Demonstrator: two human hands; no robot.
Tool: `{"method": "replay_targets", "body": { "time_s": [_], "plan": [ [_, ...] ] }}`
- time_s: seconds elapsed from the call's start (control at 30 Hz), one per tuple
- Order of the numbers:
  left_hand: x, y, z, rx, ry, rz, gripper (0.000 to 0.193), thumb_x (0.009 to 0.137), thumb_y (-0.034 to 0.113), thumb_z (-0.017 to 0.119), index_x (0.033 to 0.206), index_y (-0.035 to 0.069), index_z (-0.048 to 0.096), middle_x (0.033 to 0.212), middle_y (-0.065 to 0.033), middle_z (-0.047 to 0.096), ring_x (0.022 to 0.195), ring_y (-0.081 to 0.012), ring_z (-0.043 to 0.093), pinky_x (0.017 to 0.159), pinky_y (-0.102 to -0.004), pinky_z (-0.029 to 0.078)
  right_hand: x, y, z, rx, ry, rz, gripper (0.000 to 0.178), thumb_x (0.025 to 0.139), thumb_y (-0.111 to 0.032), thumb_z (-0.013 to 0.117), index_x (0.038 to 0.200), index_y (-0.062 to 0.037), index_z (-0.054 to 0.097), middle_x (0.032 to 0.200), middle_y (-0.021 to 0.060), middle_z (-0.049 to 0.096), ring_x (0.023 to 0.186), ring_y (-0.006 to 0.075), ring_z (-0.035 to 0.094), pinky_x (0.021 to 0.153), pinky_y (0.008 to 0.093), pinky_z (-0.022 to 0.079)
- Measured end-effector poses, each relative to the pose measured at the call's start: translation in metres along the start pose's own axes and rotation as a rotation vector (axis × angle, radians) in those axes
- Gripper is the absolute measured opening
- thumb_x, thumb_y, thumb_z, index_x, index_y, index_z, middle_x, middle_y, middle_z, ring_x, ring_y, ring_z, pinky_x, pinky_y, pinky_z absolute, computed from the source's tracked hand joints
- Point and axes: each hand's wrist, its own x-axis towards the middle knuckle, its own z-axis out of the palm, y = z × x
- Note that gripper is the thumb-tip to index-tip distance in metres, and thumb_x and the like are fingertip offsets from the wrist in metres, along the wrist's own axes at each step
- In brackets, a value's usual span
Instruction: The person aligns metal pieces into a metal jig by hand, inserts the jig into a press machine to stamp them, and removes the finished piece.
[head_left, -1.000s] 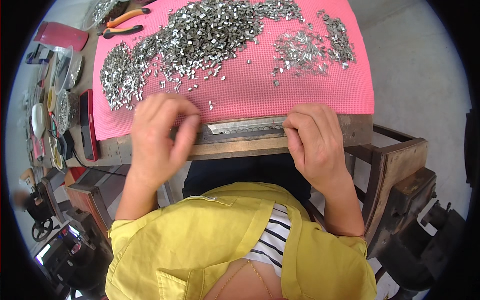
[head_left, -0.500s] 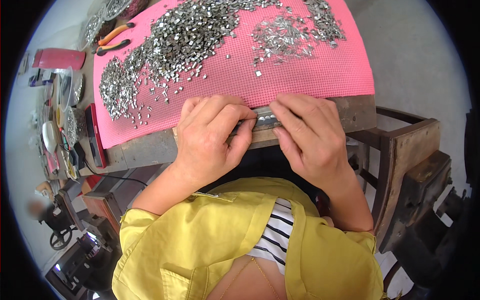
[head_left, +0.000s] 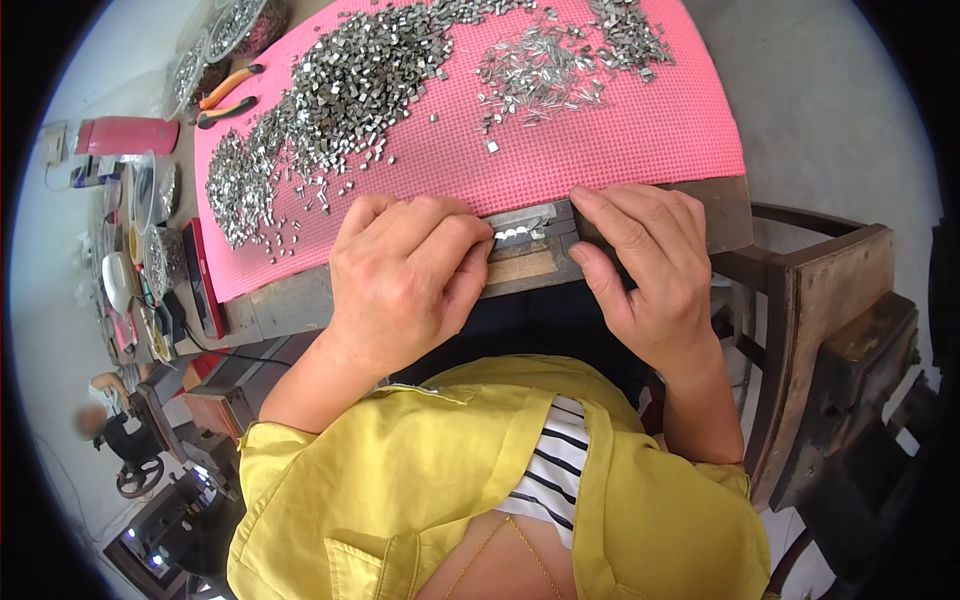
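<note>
At the table's near edge lies a narrow grey metal bar (head_left: 556,228) with a small row of shiny silver pieces (head_left: 520,234) set along it. A light wooden strip (head_left: 522,268) runs just in front of the bar. My left hand (head_left: 405,280) is closed at the bar's left end, thumb against curled fingers; whatever its fingertips pinch is hidden. At the right end, my right hand (head_left: 645,265) rests with thumb and forefinger apart, its fingertips by the bar's end and nothing visible between them.
A pink textured mat (head_left: 440,165) covers the tabletop, bearing a large heap of small metal pieces (head_left: 350,85) and a pile of thin metal pins (head_left: 535,75). Orange-handled pliers (head_left: 230,88), a red flat case (head_left: 203,280) and tubs lie left. A wooden stool (head_left: 830,300) stands right.
My right hand has shifted right and its thumb and forefinger have spread, uncovering more of the bar and the silver row. My left hand has moved slightly left, still closed.
</note>
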Motion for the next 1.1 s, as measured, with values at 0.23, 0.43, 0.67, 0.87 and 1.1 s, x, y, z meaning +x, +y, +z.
{"method": "replay_targets", "body": {
  "time_s": [0.23,0.43,0.67,0.87,1.1],
  "plan": [
    [0.013,-0.011,-0.022,-0.228,-0.174,-0.15,0.024,0.076,0.004,0.085,0.1,0.007,0.082,0.091,-0.0074,0.076,0.08,-0.0221,0.069,0.074,-0.0336,0.052,0.015,0.011,0.0,-0.053,0.039,-0.02,0.031,0.083,-0.01,0.078,0.114,-0.007,0.073,0.105,0.0042,0.069,0.101,0.0255,0.065,0.091,0.0409,0.044],
    [0.053,-0.04,0.012,-0.055,-0.024,0.023,0.021,0.083,0.011,0.077,0.103,0.015,0.08,0.093,-0.0025,0.072,0.085,-0.0231,0.069,0.075,-0.0359,0.052,0.053,0.029,0.019,-0.218,-0.006,-0.081,0.029,0.082,-0.004,0.07,0.11,-0.0062,0.075,0.113,0.0061,0.068,0.112,0.0258,0.061,0.097,0.0413,0.044],
    [0.057,-0.053,0.021,0.112,-0.036,0.149,0.018,0.075,0.012,0.076,0.092,0.013,0.078,0.098,-0.0009,0.071,0.091,-0.0218,0.067,0.081,-0.0361,0.051,0.055,0.028,0.011,-0.167,-0.085,-0.143,0.03,0.073,0.002,0.071,0.102,-0.0045,0.076,0.113,0.0066,0.068,0.114,0.0289,0.06,0.098,0.0436,0.045],
    [0.057,-0.056,0.021,0.04,0.02,0.015,0.01,0.075,0.014,0.076,0.084,0.012,0.078,0.091,-0.0015,0.071,0.086,-0.0227,0.068,0.08,-0.0373,0.052,0.051,0.034,0.006,-0.043,-0.071,-0.082,0.025,0.072,0.004,0.07,0.096,-0.0044,0.073,0.104,0.0065,0.069,0.104,0.0279,0.063,0.089,0.0419,0.045],
    [0.062,-0.061,0.015,0.062,-0.012,-0.113,0.007,0.077,0.014,0.077,0.083,0.01,0.078,0.091,-0.002,0.071,0.088,-0.0243,0.068,0.08,-0.0393,0.052,0.055,0.038,0.001,-0.05,-0.052,-0.066,0.027,0.077,0.005,0.07,0.102,-0.0045,0.071,0.101,0.0071,0.068,0.099,0.0281,0.064,0.087,0.041,0.046]
  ]
}}
